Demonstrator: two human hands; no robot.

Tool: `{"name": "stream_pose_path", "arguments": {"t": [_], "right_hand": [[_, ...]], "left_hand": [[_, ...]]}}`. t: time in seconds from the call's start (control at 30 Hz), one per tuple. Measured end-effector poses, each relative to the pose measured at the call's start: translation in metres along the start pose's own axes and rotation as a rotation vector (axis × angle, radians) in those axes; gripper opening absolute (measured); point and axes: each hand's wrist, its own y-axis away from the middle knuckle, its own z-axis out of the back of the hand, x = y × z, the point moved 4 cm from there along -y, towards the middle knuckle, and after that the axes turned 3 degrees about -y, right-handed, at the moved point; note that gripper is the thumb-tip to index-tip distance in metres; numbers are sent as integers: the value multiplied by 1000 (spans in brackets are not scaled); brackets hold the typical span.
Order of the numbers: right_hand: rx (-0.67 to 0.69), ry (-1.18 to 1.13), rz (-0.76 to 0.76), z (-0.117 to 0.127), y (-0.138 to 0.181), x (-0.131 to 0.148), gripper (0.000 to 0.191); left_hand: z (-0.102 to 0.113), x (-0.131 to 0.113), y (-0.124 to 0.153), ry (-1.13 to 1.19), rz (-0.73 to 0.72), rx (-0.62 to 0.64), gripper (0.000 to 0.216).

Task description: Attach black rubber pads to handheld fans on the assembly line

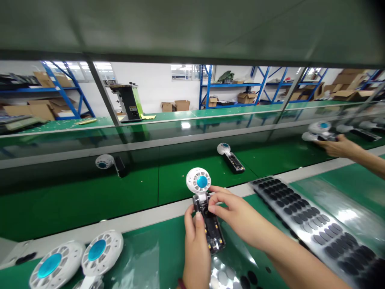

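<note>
A small handheld fan with a white round head and blue centre is tilted up over the near bench. Its dark handle is open, with parts showing inside. My left hand is wrapped around the handle from the left and below. At the upper part of the handle, the thumb and fingers of my right hand are pinched together; what lies between them is hidden. Right of my forearm lies a clear sheet of round black stickers. Loose round discs, pale and black, lie below the handle.
Two more fans lie at the near left. On the green conveyor belt rest another fan and one farther left. A co-worker's hand holds a fan at the right. A shelf hangs overhead.
</note>
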Motion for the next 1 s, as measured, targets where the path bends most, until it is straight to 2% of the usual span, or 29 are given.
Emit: {"name": "stream_pose_path", "arguments": {"t": [0.17, 0.3, 0.4, 1.0], "right_hand": [[11, 89, 47, -4, -5, 8, 16], [10, 103, 41, -4, -2, 7, 16], [3, 90, 33, -5, -3, 4, 17], [-51, 125, 11, -12, -3, 3, 18]], "left_hand": [[0, -2, 1, -34, 65, -16, 44], [-2, -3, 3, 14, 134, -88, 45], [-3, -6, 4, 34, 130, -130, 45], [-1, -14, 8, -32, 143, -156, 38]]}}
